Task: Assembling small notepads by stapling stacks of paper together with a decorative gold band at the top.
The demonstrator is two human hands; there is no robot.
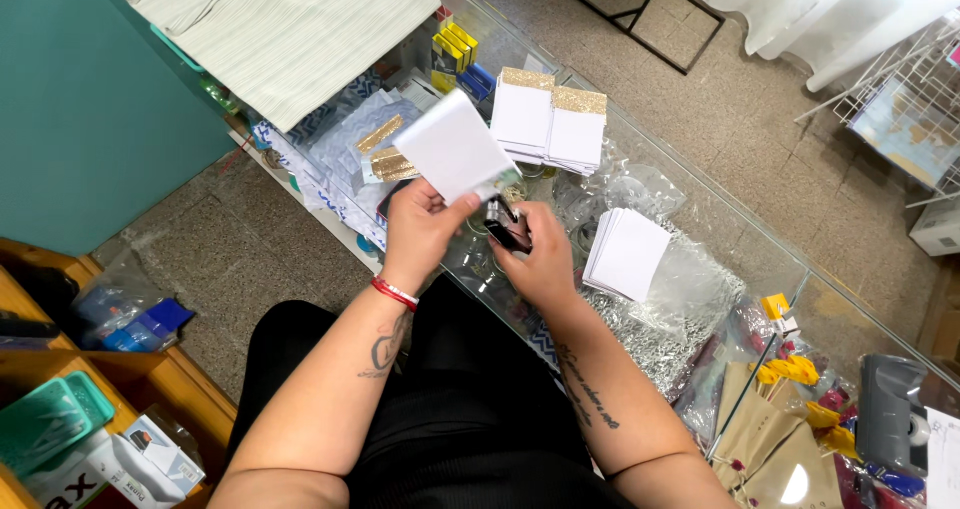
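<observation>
My left hand (pixel 420 227) holds a blurred white card (pixel 452 151) up over the glass counter (pixel 700 184), thumb on its lower edge. My right hand (pixel 540 254) is closed around a small dark tool (pixel 503 227), which looks like a stapler or punch, at the card's lower right corner. Two stacks of white cards with gold glitter tops (pixel 550 119) lie just beyond the hands. A plain white card stack (pixel 628 253) rests on clear plastic to the right.
Gold glitter strips (pixel 385 149) lie on plastic bags at the left. A striped cloth (pixel 290 29) covers the counter's far left end. Brown paper bags (pixel 760 439) and yellow tags (pixel 790 369) show under the glass at right. Wooden shelves (pixel 60 389) stand at lower left.
</observation>
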